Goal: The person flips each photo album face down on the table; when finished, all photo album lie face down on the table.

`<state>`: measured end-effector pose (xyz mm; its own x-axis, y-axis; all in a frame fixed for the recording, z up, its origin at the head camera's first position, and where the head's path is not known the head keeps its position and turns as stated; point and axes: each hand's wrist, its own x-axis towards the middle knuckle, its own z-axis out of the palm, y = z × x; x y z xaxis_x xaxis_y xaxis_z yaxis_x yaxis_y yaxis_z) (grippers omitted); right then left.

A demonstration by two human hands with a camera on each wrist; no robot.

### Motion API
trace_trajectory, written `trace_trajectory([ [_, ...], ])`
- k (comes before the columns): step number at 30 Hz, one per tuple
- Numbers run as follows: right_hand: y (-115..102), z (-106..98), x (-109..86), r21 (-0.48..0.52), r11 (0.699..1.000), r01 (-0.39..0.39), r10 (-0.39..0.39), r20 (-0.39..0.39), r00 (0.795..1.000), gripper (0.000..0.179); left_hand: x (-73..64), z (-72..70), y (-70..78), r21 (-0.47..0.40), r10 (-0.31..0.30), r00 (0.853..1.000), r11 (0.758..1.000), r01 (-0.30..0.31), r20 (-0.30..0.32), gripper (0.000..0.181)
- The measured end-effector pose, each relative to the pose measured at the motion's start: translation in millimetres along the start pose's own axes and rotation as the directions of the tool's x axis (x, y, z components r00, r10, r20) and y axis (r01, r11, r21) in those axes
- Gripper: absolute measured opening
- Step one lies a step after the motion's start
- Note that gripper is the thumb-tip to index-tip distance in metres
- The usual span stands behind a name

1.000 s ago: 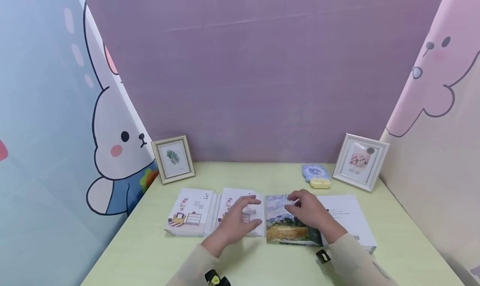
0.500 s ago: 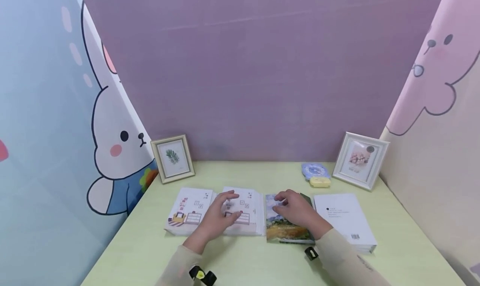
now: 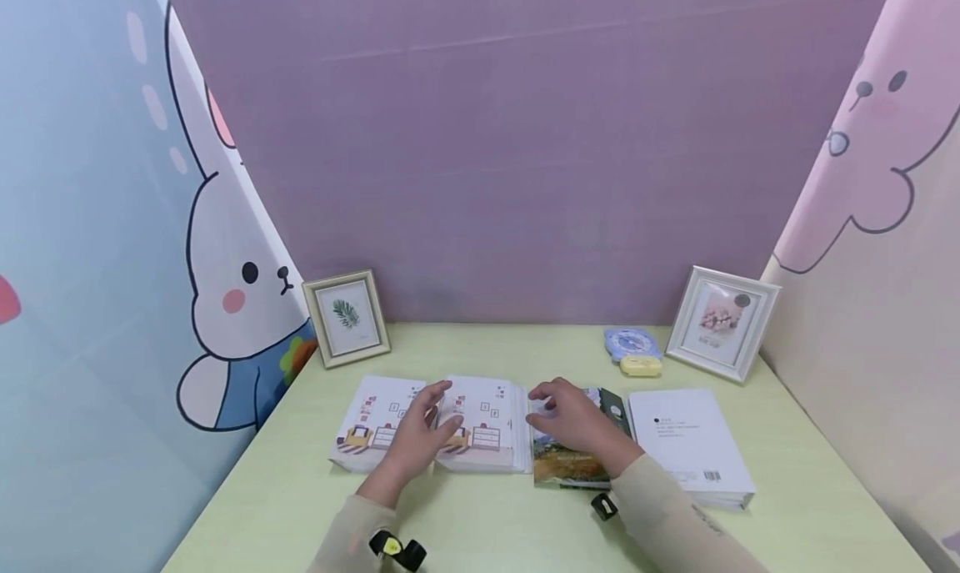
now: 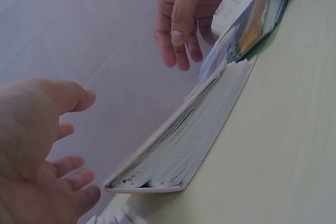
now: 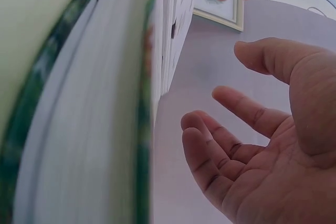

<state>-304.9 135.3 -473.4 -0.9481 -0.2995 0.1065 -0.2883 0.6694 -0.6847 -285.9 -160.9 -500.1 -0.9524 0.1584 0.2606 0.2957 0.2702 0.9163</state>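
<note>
My left hand [image 3: 415, 438] hovers, fingers spread, over the gap between a left white book [image 3: 356, 427] and a second white book [image 3: 480, 410], both with a yellow chair and drawers printed on the cover. In the left wrist view a thick book's page edges [image 4: 173, 145] lie apart from that hand's fingers. My right hand [image 3: 573, 423] is held above a book with a painted landscape cover [image 3: 566, 469]. Loosely bent, its fingers hold nothing in the right wrist view, beside the landscape book's green-edged pages [image 5: 84, 124].
A plain white book [image 3: 690, 439] with a barcode lies right of the landscape book. Picture frames stand at the back left [image 3: 347, 319] and back right [image 3: 722, 323]. Near the right frame lie a blue round-shaped item [image 3: 632, 344] and a small yellow item [image 3: 640, 367].
Both hands have moved left. The left went from over the second white book toward the gap beside the first. The right uncovered the landscape book's right side. The books stay in place.
</note>
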Motion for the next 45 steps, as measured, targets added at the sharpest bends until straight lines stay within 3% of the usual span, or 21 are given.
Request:
trace_trajectory([
  [9,-8,10,5.1,0.015,0.999,0.032,-0.033,0.021,0.999,0.040,-0.2,-1.3,-6.1,-0.048,-0.049,0.999,0.998,0.049,0.004,0.071],
  [20,-8,27,4.8,-0.033,0.998,0.053,-0.051,0.079,0.996,0.046,-0.1,2.8,-11.5,-0.029,-0.082,0.997,0.996,0.082,-0.014,0.074],
  [29,-12,32,0.4,-0.063,0.995,0.078,-0.068,0.137,0.988,0.050,-1.3,6.2,-17.6,0.100,-0.077,0.997,0.992,0.079,-0.026,0.076],
  [45,-13,37,-1.2,-0.100,0.992,0.079,-0.063,0.154,0.986,0.050,-3.2,9.4,-18.8,0.188,-0.128,0.991,0.973,0.131,-0.029,0.070],
])
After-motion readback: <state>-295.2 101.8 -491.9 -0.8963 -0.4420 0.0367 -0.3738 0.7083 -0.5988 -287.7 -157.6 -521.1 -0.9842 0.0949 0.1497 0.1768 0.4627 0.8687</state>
